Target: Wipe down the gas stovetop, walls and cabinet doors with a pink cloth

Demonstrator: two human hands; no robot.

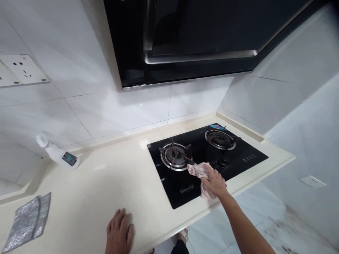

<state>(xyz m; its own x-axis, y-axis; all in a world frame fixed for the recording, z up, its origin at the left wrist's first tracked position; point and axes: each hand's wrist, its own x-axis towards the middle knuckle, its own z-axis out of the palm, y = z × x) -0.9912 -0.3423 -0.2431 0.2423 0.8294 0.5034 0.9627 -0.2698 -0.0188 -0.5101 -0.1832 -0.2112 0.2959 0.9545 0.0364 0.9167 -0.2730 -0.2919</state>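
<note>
A pale pink cloth (207,193) is bunched under my right hand (215,180), whose fingers are curled over it on the front part of the black glass gas stove (169,192). One fold of the cloth reaches toward the left burner (176,155), close to its pan support. The right burner (220,139) lies farther back, and a dark control knob (221,162) sits just beyond my right hand. My left hand (118,231) rests flat on the cream countertop (106,183), left of the stove, its fingers stretched out and holding nothing.
A white spray bottle (60,154) leans at the back left against the wall. On the counter's left lies a folded silvery sheet (29,222). A black range hood (196,38) overhangs the stove. Wall sockets (25,69) are at the upper left.
</note>
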